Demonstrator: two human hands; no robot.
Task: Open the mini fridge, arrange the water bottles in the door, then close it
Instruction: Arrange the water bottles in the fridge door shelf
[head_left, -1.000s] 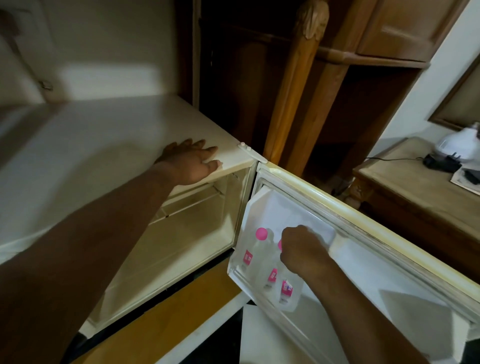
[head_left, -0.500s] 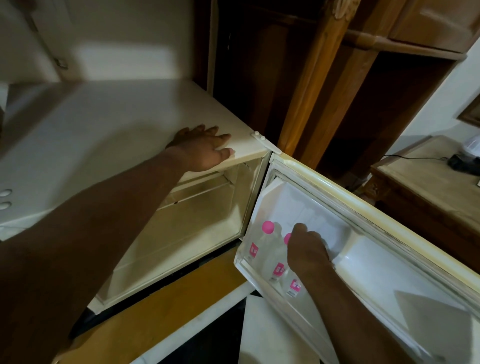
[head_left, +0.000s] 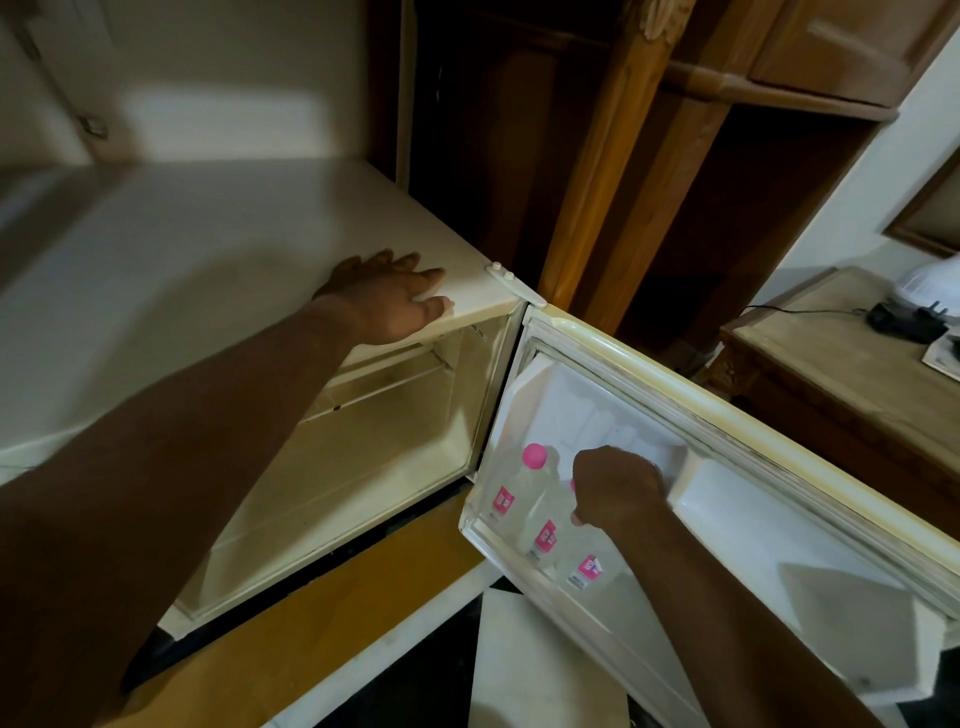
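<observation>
The cream mini fridge stands open, its door swung out to the right. Three clear water bottles with pink labels stand in the door's lower shelf. The leftmost bottle shows its pink cap. My right hand is closed over the tops of the other two bottles, hiding their caps. My left hand lies flat on the fridge's top front edge, fingers spread, holding nothing.
The fridge's inside shows a thin shelf and bare walls. Carved wooden posts and a dark cabinet stand behind the door. A wooden side table at the right carries a black plug and cable.
My right hand has stayed on the bottle tops in the door shelf, shifting only slightly. My left hand has kept its place on the fridge top. The camera view has drifted.
</observation>
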